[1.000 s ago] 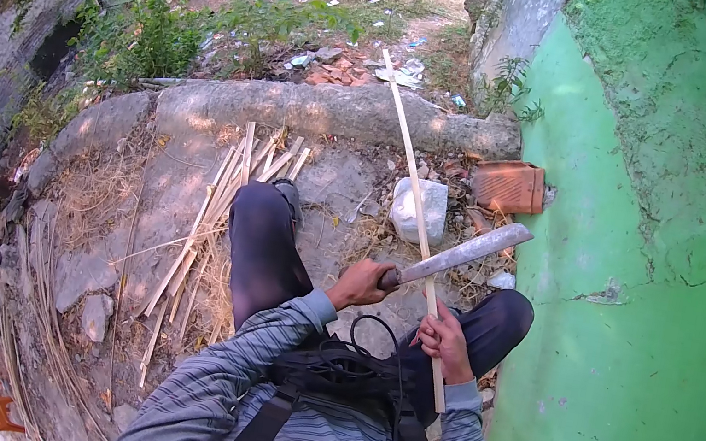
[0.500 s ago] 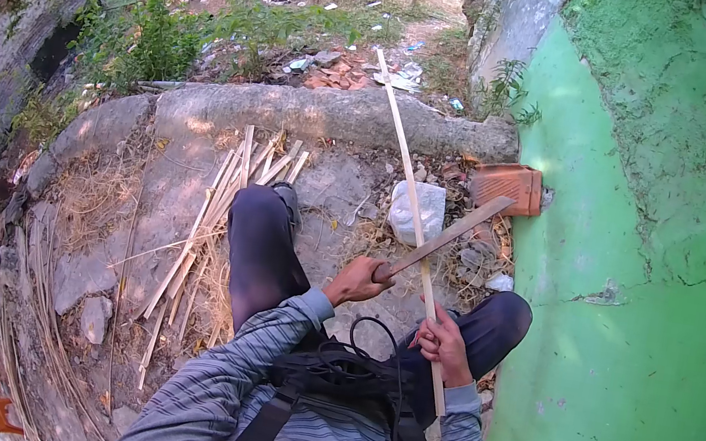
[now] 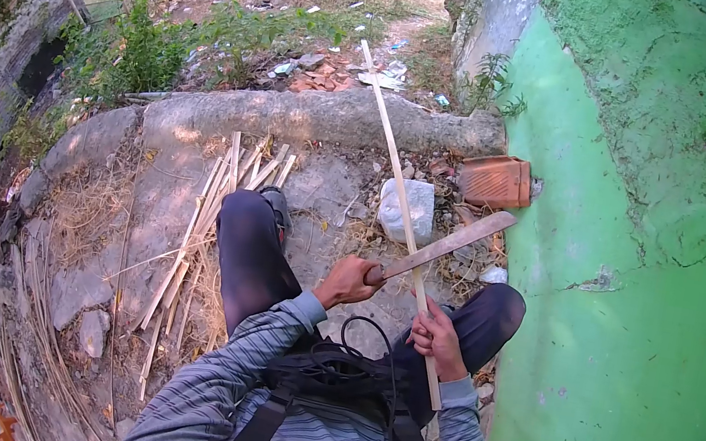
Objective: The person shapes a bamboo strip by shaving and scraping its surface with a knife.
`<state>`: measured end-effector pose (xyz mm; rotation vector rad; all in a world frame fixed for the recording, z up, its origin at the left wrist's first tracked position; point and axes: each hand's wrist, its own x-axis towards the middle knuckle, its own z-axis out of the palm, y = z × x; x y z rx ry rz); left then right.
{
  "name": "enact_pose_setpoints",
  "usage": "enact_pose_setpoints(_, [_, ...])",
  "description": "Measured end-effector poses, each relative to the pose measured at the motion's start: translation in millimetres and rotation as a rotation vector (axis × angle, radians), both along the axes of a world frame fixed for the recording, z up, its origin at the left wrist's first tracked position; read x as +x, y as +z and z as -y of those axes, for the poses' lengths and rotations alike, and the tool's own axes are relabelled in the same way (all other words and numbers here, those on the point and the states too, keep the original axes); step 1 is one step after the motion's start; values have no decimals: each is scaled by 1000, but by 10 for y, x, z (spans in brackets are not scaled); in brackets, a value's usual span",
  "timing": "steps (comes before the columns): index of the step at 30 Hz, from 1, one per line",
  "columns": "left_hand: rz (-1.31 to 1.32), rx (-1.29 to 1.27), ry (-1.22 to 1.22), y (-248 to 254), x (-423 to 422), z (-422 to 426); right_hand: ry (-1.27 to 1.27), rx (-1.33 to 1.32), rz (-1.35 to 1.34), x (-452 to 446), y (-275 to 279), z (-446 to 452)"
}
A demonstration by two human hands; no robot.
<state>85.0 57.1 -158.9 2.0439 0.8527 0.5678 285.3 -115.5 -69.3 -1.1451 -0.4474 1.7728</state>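
Observation:
My left hand is closed around the handle of a machete. The blade points up and to the right and crosses a long, pale bamboo strip; it appears to touch the strip just above my other hand. My right hand grips that strip near its lower end, between my knees. From there the strip slants away, up and to the left, past a whitish stone block. Whether its far end rests on the low concrete ledge I cannot tell.
A pile of similar pale strips lies on the ground beside my left leg. An orange-red hollow brick sits against the green wall on my right. Long thin strips and dry fibres lie at the far left. Plants grow beyond the ledge.
The machete blade has tilted lower, its tip moving down and right across the strip. My right hand keeps its hold. The whole view has shifted slightly.

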Motion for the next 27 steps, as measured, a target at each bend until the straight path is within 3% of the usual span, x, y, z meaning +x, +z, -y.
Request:
enact_pose_setpoints(13, [-189, -17, 104, -71, 27, 0, 13, -14, -96, 35, -10, -20])
enact_pose_setpoints(19, [-136, 3, 214, -196, 28, -136, 15, -37, -134, 38, 0, 8])
enact_pose_setpoints(27, [-122, 15, 171, -63, 4, -198, -8, -33, -129, 19, 63, 25])
